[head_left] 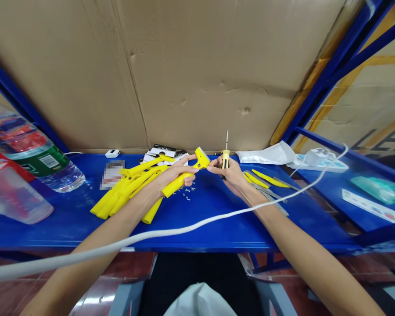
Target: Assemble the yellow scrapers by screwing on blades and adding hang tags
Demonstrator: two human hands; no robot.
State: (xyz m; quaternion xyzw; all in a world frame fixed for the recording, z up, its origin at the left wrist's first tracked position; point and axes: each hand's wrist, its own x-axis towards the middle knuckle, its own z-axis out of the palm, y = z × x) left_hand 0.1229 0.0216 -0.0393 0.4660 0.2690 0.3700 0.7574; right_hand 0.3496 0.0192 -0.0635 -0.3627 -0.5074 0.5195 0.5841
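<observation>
Holding a yellow T-headed scraper (175,186) up off the blue bench (217,230), roughly mid-bench, head up and angled right, handle down-left. Left hand (171,174) is wrapped round the handle just below the head, little gap between fingers and plastic. Right hand (233,175): thumb and fingertips at the head's right edge, screwdriver (225,158) tucked in the curled fingers, shaft pointing up, tip away from the scraper. Can't tell if a small part sits between those fingertips.

Step, my read: hand-fitting or seating something at the head, driver parked. Using the driver would call for the left grip to stay firm, right fingertips to come off the head, and the shaft to be swung round onto the fastener spot. Risk: a small part dropping while the driver is re-gripped.

Around it: small loose hardware (186,198) on the bench below the head, too small to identify. Pile of yellow scrapers (116,197) to the left, partly behind the left forearm. Black-and-white packets (164,151) behind. Yellow strips (266,178) and thin metal strips (278,204) right of the right hand. White cable (197,226) crosses the near side of the view. Water bottle (57,164) far left.
</observation>
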